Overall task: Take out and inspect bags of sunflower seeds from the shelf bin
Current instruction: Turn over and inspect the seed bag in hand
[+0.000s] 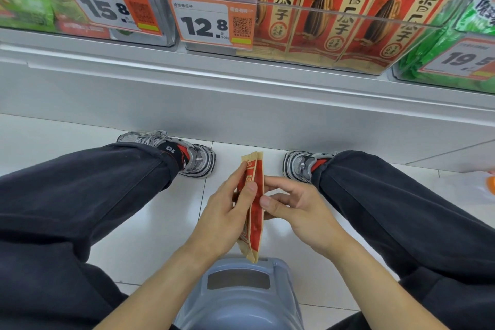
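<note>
- Holding 1 bag [255,206] edge-on between both hands, low over the floor [150,222] and between the knees.
- Left hand [225,218]: fingers behind the bag, thumb pressed on its near face.
- Right hand [297,211]: fingers curled, thumb and fingertips touching the bag's right edge.
- Hands close together, 1 on each side of the bag.
- Bin [348,12] on the shelf above: 4 red bags visible.
- Price tags: 3.
- Shoes: 2.
- Stool [241,295]: 1, grey, below the bag.
</note>
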The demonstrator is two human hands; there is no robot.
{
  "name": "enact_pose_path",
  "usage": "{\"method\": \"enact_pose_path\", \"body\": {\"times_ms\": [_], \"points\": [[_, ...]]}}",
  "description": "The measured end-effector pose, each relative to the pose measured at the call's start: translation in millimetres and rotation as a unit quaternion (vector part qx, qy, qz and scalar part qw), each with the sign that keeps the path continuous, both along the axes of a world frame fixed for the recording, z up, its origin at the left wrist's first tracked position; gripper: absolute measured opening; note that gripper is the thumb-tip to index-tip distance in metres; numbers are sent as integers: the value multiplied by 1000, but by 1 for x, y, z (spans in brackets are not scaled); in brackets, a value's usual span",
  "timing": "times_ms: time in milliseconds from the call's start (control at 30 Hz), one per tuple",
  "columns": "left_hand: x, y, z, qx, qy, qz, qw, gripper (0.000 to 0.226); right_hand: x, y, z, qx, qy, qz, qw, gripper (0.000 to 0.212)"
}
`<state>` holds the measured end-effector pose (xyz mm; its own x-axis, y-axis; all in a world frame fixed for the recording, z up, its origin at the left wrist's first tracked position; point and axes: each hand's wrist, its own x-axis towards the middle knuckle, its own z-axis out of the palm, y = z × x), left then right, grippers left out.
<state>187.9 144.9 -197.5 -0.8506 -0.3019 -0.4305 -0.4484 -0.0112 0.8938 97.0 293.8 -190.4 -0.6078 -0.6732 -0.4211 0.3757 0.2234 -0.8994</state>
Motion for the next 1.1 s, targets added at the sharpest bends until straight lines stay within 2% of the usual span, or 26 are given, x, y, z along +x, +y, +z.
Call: {"method": "enact_pose_path", "body": {"times_ms": [167, 333, 433, 500, 567, 833, 1100], "points": [[1, 2, -4, 20, 13, -24, 999, 50, 4, -2, 4, -21, -49, -27, 998, 30], [0, 5, -5, 38, 24, -5, 999, 49, 6, -5, 4, -2, -10, -26, 1000, 33], [-4, 7, -4, 57, 14, 54, 997, 42, 6, -2, 1, 44, 43, 25, 998, 57], [-6, 6, -1, 64, 11, 99, 993, 40, 8, -1, 0, 52, 14, 71, 996, 77], [-7, 4, 0, 68, 17, 105, 992, 35, 10, -1, -2, 32, -26, 73, 996, 86], [-6, 6, -2, 96, 52, -6, 994, 36, 1, -2, -6, -28, -104, -105, 989, 71], [1, 1, -10, 39, 47, -70, 996, 49, 0, -1, -8, -21, -84, -111, 990, 70]]}}
